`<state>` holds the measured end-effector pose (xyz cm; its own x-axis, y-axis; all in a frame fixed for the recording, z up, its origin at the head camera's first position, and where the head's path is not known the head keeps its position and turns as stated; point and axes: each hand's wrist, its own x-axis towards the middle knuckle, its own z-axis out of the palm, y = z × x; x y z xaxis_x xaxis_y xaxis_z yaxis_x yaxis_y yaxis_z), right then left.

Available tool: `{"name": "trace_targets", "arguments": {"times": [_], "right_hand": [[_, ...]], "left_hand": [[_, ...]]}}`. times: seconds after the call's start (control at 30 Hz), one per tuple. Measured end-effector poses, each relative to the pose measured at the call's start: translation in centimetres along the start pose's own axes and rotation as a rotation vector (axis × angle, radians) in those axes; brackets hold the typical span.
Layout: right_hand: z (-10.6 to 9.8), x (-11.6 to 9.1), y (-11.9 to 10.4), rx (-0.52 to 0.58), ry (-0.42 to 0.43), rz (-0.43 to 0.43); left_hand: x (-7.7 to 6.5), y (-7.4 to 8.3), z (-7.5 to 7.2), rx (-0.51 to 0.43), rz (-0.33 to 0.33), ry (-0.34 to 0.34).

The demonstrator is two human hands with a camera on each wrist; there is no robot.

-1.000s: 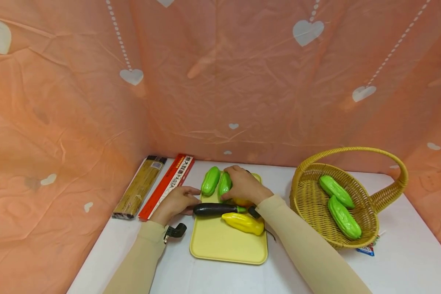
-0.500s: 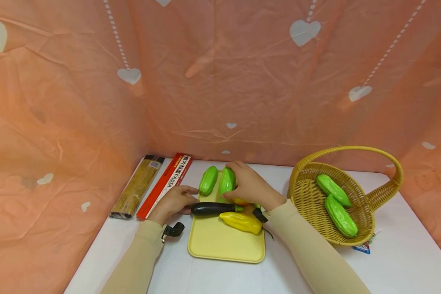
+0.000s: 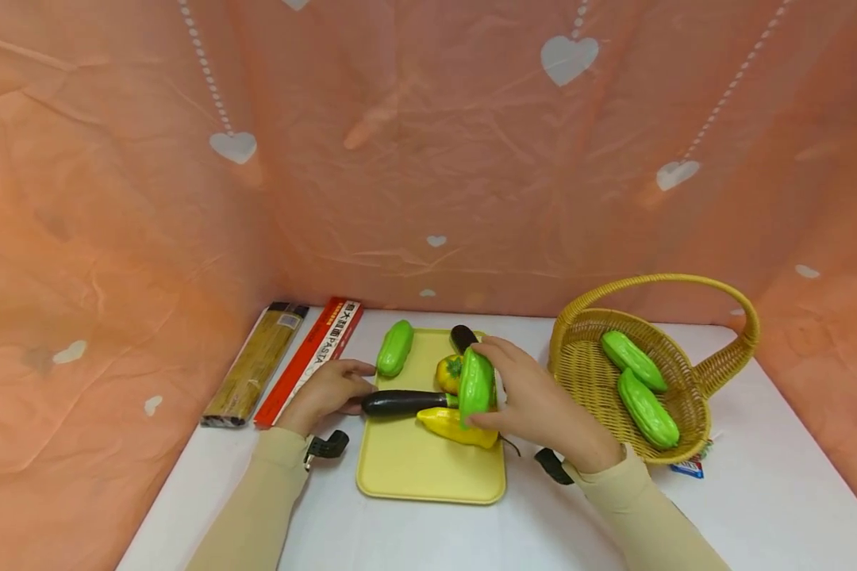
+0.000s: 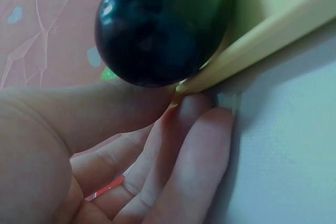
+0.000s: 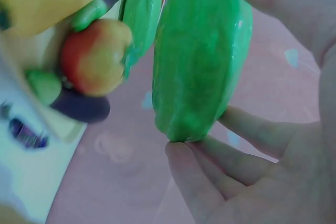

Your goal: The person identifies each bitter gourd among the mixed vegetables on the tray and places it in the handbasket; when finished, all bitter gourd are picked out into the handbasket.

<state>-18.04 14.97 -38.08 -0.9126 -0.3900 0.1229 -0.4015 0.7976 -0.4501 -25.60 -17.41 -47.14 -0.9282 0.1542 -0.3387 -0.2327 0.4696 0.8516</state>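
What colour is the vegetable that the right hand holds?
Green; the held vegetable shows best in the right wrist view.

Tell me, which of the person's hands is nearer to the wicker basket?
The right. The right hand, holding a green vegetable, is just left of the wicker basket; the left hand is farther away, at the left edge of the yellow tray.

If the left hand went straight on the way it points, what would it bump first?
Probably the rim of the yellow tray, which the left hand seems to pinch; the nearer eggplant juts just above, though depth is hard to judge.
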Motion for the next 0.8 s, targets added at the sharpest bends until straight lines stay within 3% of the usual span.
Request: {"name": "trace_targets", "arguments": {"times": [0.23, 0.47, 0.8], "right_hand": [[-2.8, -4.8, 2.1, -0.056, 0.028, 0.062], [-5.7, -7.8, 4.8, -0.131, 0.068, 0.100], [-8.9, -8.4, 8.3, -0.149, 0.069, 0.174]], "left_hand": [[-0.2, 0.2, 0.0, 0.001, -0.012, -0.012], [-0.5, 0.3, -0.1, 0.012, -0.007, -0.009], [-0.5, 0.4, -0.2, 0.011, 0.006, -0.016]]}}
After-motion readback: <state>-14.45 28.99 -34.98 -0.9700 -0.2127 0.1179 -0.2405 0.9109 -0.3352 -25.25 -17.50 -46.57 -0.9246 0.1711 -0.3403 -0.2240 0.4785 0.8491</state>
